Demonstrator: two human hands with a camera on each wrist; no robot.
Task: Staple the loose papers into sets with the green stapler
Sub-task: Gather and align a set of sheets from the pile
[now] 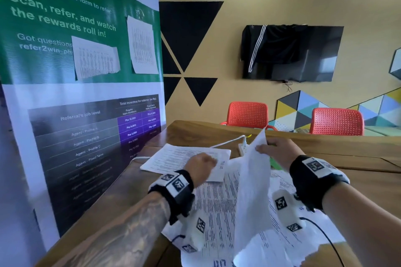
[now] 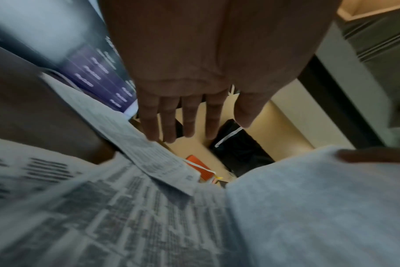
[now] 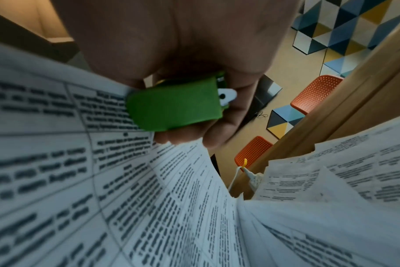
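Note:
Printed loose papers (image 1: pixel 217 208) lie spread over the wooden table (image 1: pixel 195 132) in front of me. My right hand (image 1: pixel 275 147) grips the green stapler (image 3: pixel 174 106) in its curled fingers. Its thumb also pinches one sheet (image 1: pixel 251 191), which stands lifted and tilted above the spread. In the head view only a sliver of the stapler (image 1: pixel 273 163) shows below that hand. My left hand (image 1: pixel 204 163) hovers with straight fingers (image 2: pixel 169 130) over a neater stack of pages (image 1: pixel 173 158) at the far left and holds nothing.
A tall roll-up banner (image 1: pixel 82 115) stands against the table's left edge. A white power strip (image 1: pixel 243 147) with its cable lies behind the papers. A black cable (image 1: pixel 325 234) trails at the near right. Two orange chairs (image 1: pixel 247 115) stand beyond the table.

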